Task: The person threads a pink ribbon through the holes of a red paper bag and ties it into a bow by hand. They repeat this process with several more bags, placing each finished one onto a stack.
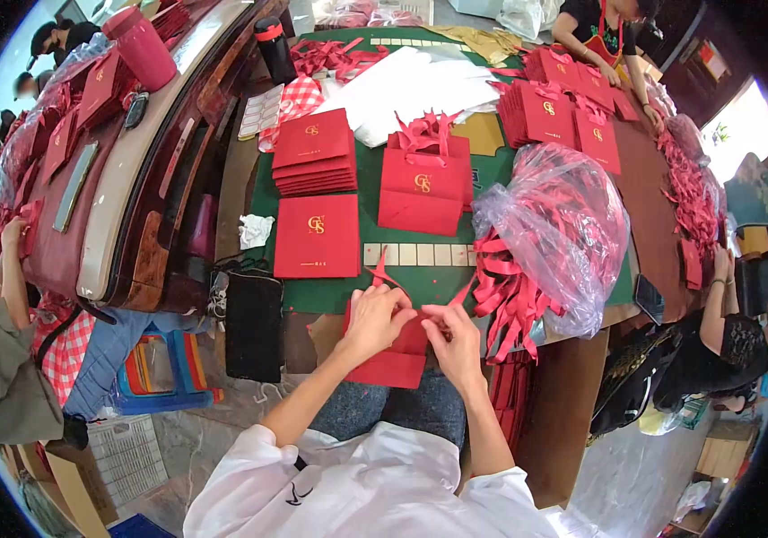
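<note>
A red paper gift bag [388,369] lies at the table's front edge, over my lap. My left hand [373,320] is on its upper part with the fingers drawn together, and a loop of red ribbon [379,269] rises just beyond the fingertips. Close by on the right, my right hand [452,345] pinches a ribbon piece [464,292] between thumb and finger. The exact grip of the left fingers is partly hidden. To the right, a clear plastic bag [581,224] spills a heap of red ribbons [508,300].
Ahead stand finished-looking red bags with ribbon handles [424,193] and stacked flat red bags [317,235]. A black pouch [254,325] hangs at the table's left edge. A phone [649,298] lies at right. Other people work at both sides and across the green table.
</note>
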Tool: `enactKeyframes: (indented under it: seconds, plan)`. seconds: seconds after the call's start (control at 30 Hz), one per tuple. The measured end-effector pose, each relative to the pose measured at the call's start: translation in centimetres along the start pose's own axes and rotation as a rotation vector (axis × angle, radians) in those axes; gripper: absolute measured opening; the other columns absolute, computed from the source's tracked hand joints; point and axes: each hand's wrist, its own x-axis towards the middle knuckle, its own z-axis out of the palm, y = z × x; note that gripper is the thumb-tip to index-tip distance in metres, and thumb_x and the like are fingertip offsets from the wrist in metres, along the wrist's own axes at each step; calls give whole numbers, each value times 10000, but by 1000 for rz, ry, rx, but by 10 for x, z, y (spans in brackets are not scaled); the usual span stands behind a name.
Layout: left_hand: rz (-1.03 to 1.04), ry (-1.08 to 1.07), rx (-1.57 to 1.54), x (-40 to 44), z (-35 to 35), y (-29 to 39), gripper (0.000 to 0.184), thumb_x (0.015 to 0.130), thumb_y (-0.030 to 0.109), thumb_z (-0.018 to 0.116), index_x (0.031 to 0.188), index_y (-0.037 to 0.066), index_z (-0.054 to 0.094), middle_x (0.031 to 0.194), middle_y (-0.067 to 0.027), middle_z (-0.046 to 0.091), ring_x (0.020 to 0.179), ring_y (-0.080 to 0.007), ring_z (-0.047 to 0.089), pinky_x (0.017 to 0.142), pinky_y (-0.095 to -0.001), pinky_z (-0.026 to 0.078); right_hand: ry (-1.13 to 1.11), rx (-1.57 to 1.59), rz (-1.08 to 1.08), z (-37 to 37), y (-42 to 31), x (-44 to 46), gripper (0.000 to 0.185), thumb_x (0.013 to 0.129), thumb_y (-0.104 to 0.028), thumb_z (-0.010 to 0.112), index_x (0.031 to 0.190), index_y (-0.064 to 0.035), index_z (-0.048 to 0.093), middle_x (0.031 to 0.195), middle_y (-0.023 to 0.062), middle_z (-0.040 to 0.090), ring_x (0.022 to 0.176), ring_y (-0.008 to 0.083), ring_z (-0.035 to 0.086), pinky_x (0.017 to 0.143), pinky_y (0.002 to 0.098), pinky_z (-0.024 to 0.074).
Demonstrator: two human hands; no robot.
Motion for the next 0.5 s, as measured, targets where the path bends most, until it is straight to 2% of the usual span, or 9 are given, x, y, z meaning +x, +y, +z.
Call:
enactKeyframes:
  seconds: [0.03, 0.07, 0.1, 0.23, 0.3, 0.37, 0.4, 0.43, 0.5]
  plan:
    - [-8, -42, -49, 2, -3, -1, 156, 838, 231, 725, 884, 96, 660, 759, -42, 650, 761, -251, 617, 736, -416, 408, 0, -2, 0, 2, 1, -2, 184, 875, -41, 696, 1057, -24, 670, 902, 127, 640, 800, 242, 662, 703, 323, 525]
    - [-7, -42, -51, 4, -8, -3, 156, 838, 231, 725, 884, 96, 660, 759, -42, 650, 761, -251, 617, 736, -416, 408, 25, 33, 19, 4, 3, -3, 171, 866, -39, 714, 1022, -19, 649, 870, 87, 645, 767, 185, 654, 697, 288, 523]
    - [-10, -90, -146, 6, -14, -5, 162, 865, 226, 695, 892, 73, 650, 735, -61, 656, 704, -245, 627, 677, -400, 428, 49, 69, 37, 4, 4, -3, 169, 857, -37, 733, 987, -14, 628, 838, 48, 650, 734, 128, 645, 692, 252, 521]
    - [-81, -280, -295, 15, -54, 10, 184, 910, 207, 644, 923, 24, 628, 698, -112, 661, 586, -222, 641, 547, -358, 462, 17, 119, 51, -5, -5, -3, 178, 851, -41, 742, 940, -23, 589, 823, 27, 665, 744, 97, 635, 690, 246, 518]
    - [-107, -283, -313, 15, -47, 11, 177, 920, 198, 634, 936, 22, 629, 692, -119, 649, 603, -197, 642, 580, -362, 472, 19, 284, 133, -8, -8, -4, 169, 852, -35, 738, 935, -20, 592, 834, 26, 668, 745, 79, 630, 689, 238, 514]
    - [-122, -195, -301, 14, -32, 10, 180, 925, 194, 630, 946, 16, 628, 727, -141, 664, 646, -234, 664, 616, -375, 492, 28, 237, 115, -8, -13, 0, 166, 846, -35, 742, 922, -25, 595, 815, 24, 668, 740, 77, 631, 687, 232, 511]
    - [-97, -177, -281, 14, -25, 9, 150, 925, 155, 611, 970, 12, 624, 798, -173, 683, 754, -290, 699, 670, -388, 519, 11, 163, 99, -8, -12, 1, 167, 840, -43, 746, 920, -21, 601, 805, 48, 678, 730, 113, 653, 682, 256, 527]
    - [-95, -178, -284, 12, -17, 5, 150, 925, 155, 611, 970, 12, 624, 798, -173, 683, 754, -290, 699, 670, -388, 519, -7, 89, 84, -7, -11, 2, 169, 834, -51, 750, 919, -18, 607, 795, 71, 687, 720, 150, 676, 678, 281, 544]
    - [-78, -173, -241, 11, -9, 2, 139, 918, 109, 580, 1003, 7, 621, 871, -197, 694, 874, -329, 707, 732, -410, 542, -7, 67, 109, -3, -11, 5, 171, 829, -54, 753, 897, -18, 600, 776, 68, 685, 705, 152, 675, 667, 283, 543]
